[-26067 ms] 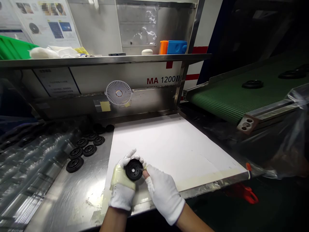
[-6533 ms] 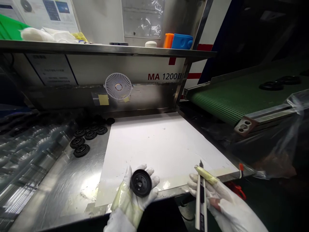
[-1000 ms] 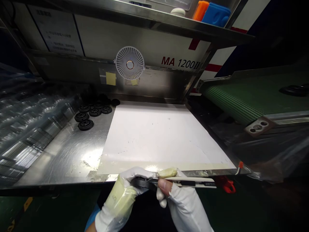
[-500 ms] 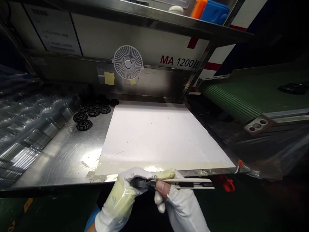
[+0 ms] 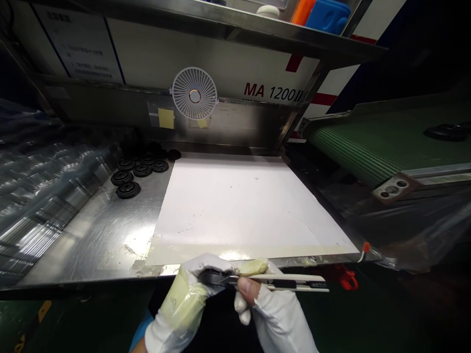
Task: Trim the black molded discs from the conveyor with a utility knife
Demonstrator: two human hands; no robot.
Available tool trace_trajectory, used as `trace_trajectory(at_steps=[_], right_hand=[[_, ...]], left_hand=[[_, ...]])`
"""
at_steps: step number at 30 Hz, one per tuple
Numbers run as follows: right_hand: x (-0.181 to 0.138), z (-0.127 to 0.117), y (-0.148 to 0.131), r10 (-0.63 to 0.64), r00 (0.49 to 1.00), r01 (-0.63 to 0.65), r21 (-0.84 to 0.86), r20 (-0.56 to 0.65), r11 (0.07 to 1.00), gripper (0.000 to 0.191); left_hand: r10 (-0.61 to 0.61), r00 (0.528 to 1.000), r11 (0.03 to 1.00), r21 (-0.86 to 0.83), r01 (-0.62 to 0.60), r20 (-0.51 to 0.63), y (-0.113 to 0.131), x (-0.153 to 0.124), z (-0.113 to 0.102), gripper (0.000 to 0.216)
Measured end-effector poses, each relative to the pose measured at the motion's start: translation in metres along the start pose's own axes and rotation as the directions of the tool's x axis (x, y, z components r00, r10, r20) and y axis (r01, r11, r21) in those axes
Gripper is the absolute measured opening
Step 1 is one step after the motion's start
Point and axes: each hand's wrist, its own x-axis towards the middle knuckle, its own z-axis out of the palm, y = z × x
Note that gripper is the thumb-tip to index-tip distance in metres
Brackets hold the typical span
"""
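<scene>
**Black round plastic disc (image 5: 212, 277) held edge-on at the front lip of the steel counter (image 5: 110, 235)**

We hold the disc in our left hand (image 5: 187, 299). The white-gloved, tape-wrapped fingers are closed round its rim, so only a dark sliver shows. It sits just in front of the counter's near edge and slightly below it, off the large white sheet (image 5: 239, 206).

Our right hand (image 5: 275, 316) is closed on a slim white utility knife (image 5: 290, 283), with the bare thumb under the body and a taped forefinger on top. The knife's long axis runs left to right, almost level, with the handle end pointing right. Its blade end meets the disc at the left hand's fingertips, though we cannot tell just where the edge touches.

The disc lies directly left of the right hand, along the knife's line, and the left hand is the nearer one. At the back left of the counter lie more ribbed black discs (image 5: 128, 189), well apart from both hands.
</scene>
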Motion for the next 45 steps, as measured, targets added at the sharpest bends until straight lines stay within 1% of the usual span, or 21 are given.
trace_trajectory(at_steps=[2, 5, 7, 9, 11, 13, 15, 17, 20, 22, 24, 25, 27, 29, 32, 37, 40, 42, 43, 45], right_hand=[[0.000, 0.000, 0.000, -0.010, 1.000, 0.010, 0.007, -0.001, 1.000, 0.025], [0.001, 0.000, 0.000, -0.009, 1.000, 0.009, -0.007, 0.012, 1.000, 0.024], [0.002, 0.000, 0.000, -0.022, 1.000, 0.022, 0.001, 0.000, 1.000, 0.024], [0.002, 0.000, 0.000, -0.013, 1.000, 0.013, 0.004, 0.002, 1.000, 0.024], [0.002, -0.001, -0.001, -0.003, 1.000, 0.003, 0.003, 0.008, 1.000, 0.026], [0.002, -0.001, -0.001, -0.019, 1.000, 0.019, -0.002, 0.006, 1.000, 0.027], [0.002, 0.000, -0.001, -0.022, 1.000, 0.023, -0.046, 0.017, 0.999, 0.029], [0.003, 0.000, 0.000, -0.020, 0.999, 0.021, -0.072, 0.025, 0.997, 0.030], [0.003, -0.001, 0.000, -0.042, 0.999, 0.042, -0.034, -0.008, 0.999, 0.027], [0.003, -0.004, -0.002, -0.004, 0.999, 0.006, -0.046, 0.037, 0.999, 0.026], [0.004, -0.009, -0.008, 0.051, 0.990, -0.040, -0.080, 0.133, 0.996, 0.025], [0.005, -0.012, -0.012, 0.060, 0.982, -0.043, -0.097, 0.178, 0.994, 0.027], [0.009, -0.016, -0.020, 0.023, 0.971, 0.006, -0.119, 0.237, 0.993, 0.033], [0.012, -0.018, -0.027, -0.006, 0.958, 0.047, -0.136, 0.287, 0.990, 0.038], [0.017, -0.017, -0.032, 0.039, 0.935, 0.023, -0.168, 0.354, 0.986, 0.037], [0.023, -0.016, -0.029, 0.098, 0.926, -0.003, -0.253, 0.364, 0.967, 0.033], [0.023, -0.020, -0.030, 0.113, 0.934, -0.010, -0.292, 0.339, 0.956, 0.030], [0.022, -0.026, -0.032, 0.135, 0.922, -0.013, -0.321, 0.362, 0.947, 0.026], [0.022, -0.029, -0.034, 0.157, 0.912, -0.022, -0.337, 0.379, 0.941, 0.025], [0.021, -0.036, -0.038, 0.186, 0.897, -0.033, -0.360, 0.400, 0.932, 0.024]], left_hand=[[-0.029, 1.000, 1.000, 0.003, 0.029, -0.011, 0.001, 0.000, 0.000, 0.023], [0.004, 1.000, 0.999, -0.036, -0.003, 0.024, 0.005, 0.000, 0.003, 0.028], [0.022, 0.999, 0.999, -0.039, -0.021, 0.025, 0.008, 0.001, 0.005, 0.031], [-0.006, 1.000, 1.000, -0.003, 0.006, -0.002, 0.010, 0.003, 0.007, 0.022], [-0.011, 1.000, 1.000, 0.005, 0.011, -0.017, 0.011, 0.003, 0.009, 0.020], [0.002, 1.000, 1.000, -0.012, -0.002, -0.015, 0.011, 0.003, 0.010, 0.025], [0.000, 1.000, 1.000, -0.014, 0.000, -0.016, 0.011, 0.002, 0.010, 0.030], [-0.029, 0.999, 0.999, 0.014, 0.029, -0.040, 0.012, 0.002, 0.011, 0.025], [-0.063, 0.996, 0.996, 0.054, 0.066, -0.057, 0.014, 0.003, 0.010, 0.018], [-0.107, 0.992, 0.990, 0.085, 0.112, -0.061, 0.014, 0.003, 0.009, 0.019], [-0.176, 0.983, 0.978, 0.107, 0.181, -0.048, 0.015, 0.004, 0.008, 0.024], [-0.213, 0.977, 0.971, 0.104, 0.214, -0.024, 0.016, 0.004, 0.009, 0.026], [-0.255, 0.966, 0.964, 0.087, 0.250, 0.051, 0.019, 0.005, 0.012, 0.027], [-0.261, 0.957, 0.965, 0.069, 0.253, 0.131, 0.022, 0.005, 0.016, 0.028], [-0.281, 0.944, 0.960, 0.061, 0.274, 0.174, 0.024, 0.006, 0.020, 0.029], [-0.306, 0.939, 0.952, 0.083, 0.296, 0.160, 0.023, 0.006, 0.017, 0.028], [-0.312, 0.933, 0.950, 0.090, 0.300, 0.182, 0.022, 0.006, 0.015, 0.026], [-0.319, 0.931, 0.947, 0.088, 0.308, 0.179, 0.021, 0.005, 0.013, 0.026], [-0.327, 0.931, 0.945, 0.086, 0.317, 0.161, 0.020, 0.005, 0.012, 0.029], [-0.361, 0.930, 0.932, 0.067, 0.357, 0.065, 0.018, 0.003, 0.008, 0.035]])
